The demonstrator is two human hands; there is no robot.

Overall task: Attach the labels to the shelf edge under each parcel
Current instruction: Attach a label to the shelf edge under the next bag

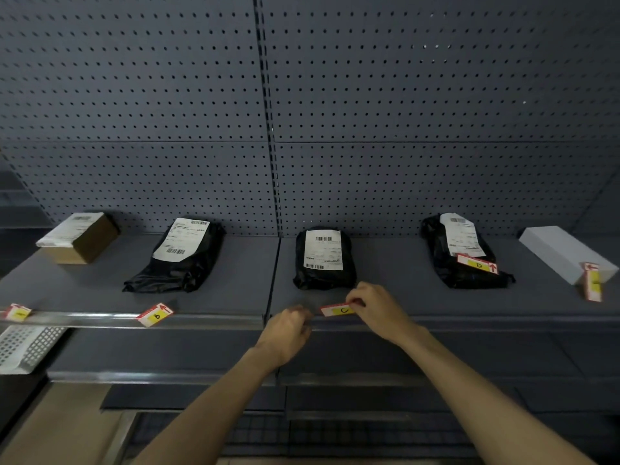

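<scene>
Already two labels, one [16,312] and another [155,314], sat on the shelf edge [214,321]. The right hand [375,308] pinched the C label [337,310] there, the left hand [290,327] curled with a grip I could not tell; the D label [478,263] and the last label [592,281] remained on their parcels.

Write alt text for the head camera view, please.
A person's right hand pinches a red-and-yellow label marked C at the shelf edge under the middle black parcel, left hand beside it. Four other parcels line the shelf.
</scene>
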